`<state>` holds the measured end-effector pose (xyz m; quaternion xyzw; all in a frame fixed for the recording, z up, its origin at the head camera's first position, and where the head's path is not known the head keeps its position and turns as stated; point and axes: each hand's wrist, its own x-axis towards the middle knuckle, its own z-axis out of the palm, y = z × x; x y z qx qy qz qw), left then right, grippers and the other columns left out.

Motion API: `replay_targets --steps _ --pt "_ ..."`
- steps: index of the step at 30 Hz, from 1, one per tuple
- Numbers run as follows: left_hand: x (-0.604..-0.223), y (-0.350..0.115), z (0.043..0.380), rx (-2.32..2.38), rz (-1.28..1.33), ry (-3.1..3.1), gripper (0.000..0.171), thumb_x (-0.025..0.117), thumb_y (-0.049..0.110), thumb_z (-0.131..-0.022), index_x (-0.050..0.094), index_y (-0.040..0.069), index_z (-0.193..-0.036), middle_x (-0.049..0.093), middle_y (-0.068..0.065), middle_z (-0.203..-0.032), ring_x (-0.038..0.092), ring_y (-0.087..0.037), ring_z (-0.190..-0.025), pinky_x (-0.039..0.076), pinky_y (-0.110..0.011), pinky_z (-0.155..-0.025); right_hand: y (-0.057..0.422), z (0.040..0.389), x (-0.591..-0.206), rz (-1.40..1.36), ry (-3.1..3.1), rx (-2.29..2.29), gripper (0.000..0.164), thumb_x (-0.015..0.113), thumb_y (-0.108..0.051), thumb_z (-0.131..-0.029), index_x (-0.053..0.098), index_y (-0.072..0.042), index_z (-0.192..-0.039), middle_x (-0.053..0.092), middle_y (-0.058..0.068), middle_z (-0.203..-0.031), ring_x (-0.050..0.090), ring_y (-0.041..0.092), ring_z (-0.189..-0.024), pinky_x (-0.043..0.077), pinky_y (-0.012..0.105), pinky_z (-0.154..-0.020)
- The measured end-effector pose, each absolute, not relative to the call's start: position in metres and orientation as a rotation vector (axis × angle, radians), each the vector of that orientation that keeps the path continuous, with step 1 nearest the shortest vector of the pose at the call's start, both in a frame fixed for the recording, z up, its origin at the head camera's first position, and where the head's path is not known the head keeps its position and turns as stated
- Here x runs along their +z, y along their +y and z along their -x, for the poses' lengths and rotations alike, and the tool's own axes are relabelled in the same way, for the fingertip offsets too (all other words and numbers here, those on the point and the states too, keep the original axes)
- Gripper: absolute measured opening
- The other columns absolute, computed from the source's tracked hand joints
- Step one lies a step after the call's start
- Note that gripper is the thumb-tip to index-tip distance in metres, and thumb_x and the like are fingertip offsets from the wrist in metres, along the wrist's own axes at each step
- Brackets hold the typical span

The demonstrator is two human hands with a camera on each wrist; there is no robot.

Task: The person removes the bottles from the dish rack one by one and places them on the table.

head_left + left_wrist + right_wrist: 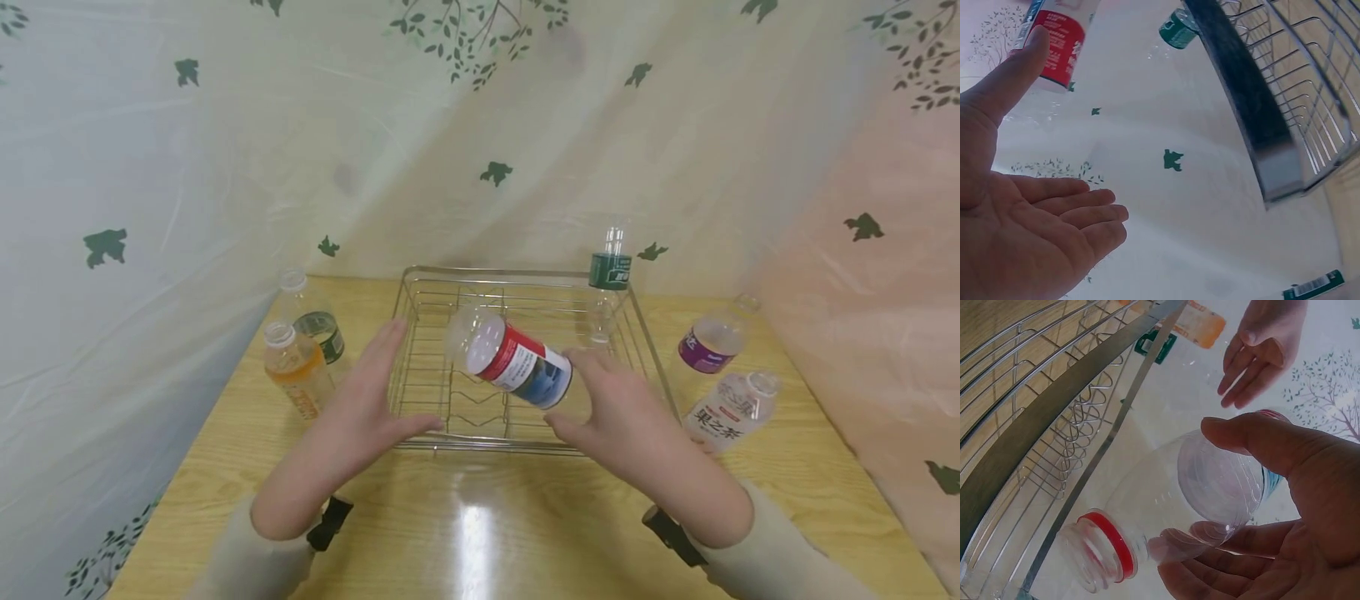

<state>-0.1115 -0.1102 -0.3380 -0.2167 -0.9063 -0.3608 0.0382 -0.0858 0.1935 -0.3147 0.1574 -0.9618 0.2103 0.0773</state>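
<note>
My right hand (626, 408) grips a clear plastic bottle (517, 362) with a red, white and blue label. The bottle is tilted above a wire rack (517, 446), its clear base up and to the left. In the right wrist view, the thumb and fingers curl round the upper part of the bottle (1147, 481), and its capless neck with a red ring points away from the hand. My left hand (360, 400) is held up near the rack's left side, fingers straight and thumb spread, with nothing in it. In the left wrist view its thumb overlaps the red label, apparently without contact.
A green-labelled bottle (611, 271) stands upright at the rack's far right corner. Left of the rack are an orange-labelled bottle (296, 367) and another green-labelled one (318, 329). On the right are a purple-labelled bottle (708, 342) and a white-labelled one (731, 412).
</note>
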Motion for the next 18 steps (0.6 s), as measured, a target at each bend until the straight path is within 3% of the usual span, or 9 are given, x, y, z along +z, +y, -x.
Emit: replay_targets --steps 7,18 --pt "-0.326 -0.101 0.107 -1.067 0.75 -2.795 0.124 0.096 0.032 -0.071 0.017 0.006 -0.163 0.016 -0.011 -0.167 0.013 -0.029 -0.152 0.022 -0.052 -0.119 0.193 0.078 -0.314 -0.529 -2.889 0.563 0.072 0.091 -0.026 -0.076 0.059 -0.002 -0.136 0.063 0.017 -0.125 0.065 0.035 -0.105 0.059 0.054 -0.083" --pt "-0.313 -0.085 0.1 -0.835 0.93 -2.804 0.117 0.097 0.033 -0.069 0.028 -0.001 -0.158 0.031 -0.018 -0.161 0.03 -0.033 -0.147 0.033 -0.048 -0.115 0.187 0.07 -0.322 -0.636 -2.885 0.481 0.068 0.09 -0.025 -0.077 0.06 0.001 -0.133 0.064 0.016 -0.119 0.065 0.032 -0.105 0.059 0.049 -0.085"
